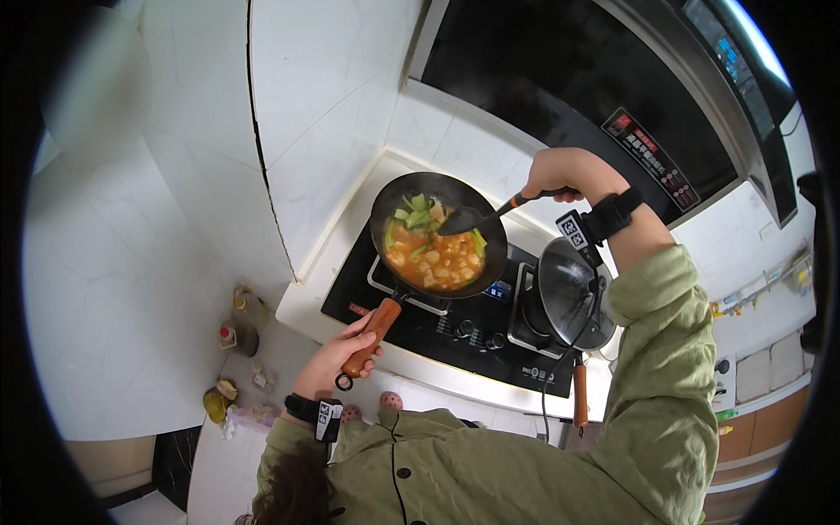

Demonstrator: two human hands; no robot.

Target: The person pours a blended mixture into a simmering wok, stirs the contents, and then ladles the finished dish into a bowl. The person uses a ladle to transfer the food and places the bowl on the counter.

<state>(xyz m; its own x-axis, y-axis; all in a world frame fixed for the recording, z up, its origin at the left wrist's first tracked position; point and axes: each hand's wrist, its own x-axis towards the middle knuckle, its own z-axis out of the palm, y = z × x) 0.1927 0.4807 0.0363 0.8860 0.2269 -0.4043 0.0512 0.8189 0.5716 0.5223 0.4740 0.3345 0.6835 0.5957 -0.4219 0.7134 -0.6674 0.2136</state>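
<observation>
My left hand point(344, 351) is closed around the wooden handle point(373, 338) of a black wok point(493, 262) over the left burner of a black gas hob point(426, 335). Pale chunks in orange-red broth point(436, 259) fill the wok, with green leafy vegetable pieces point(415, 213) mostly at the far left side. From the upper right, my right hand point(558, 174) grips a black spatula or turner point(462, 221) by its handle, which has an orange band. The tool's head is over the food; whether it touches the broth is hard to tell.
A second pan with a glass lid point(567, 295) sits on the right burner, its wooden handle point(580, 397) pointing towards me. The black range hood point(577, 85) overhangs the back. A cable point(545, 407) hangs near my right arm. Bottles point(246, 338) stand on the floor at left.
</observation>
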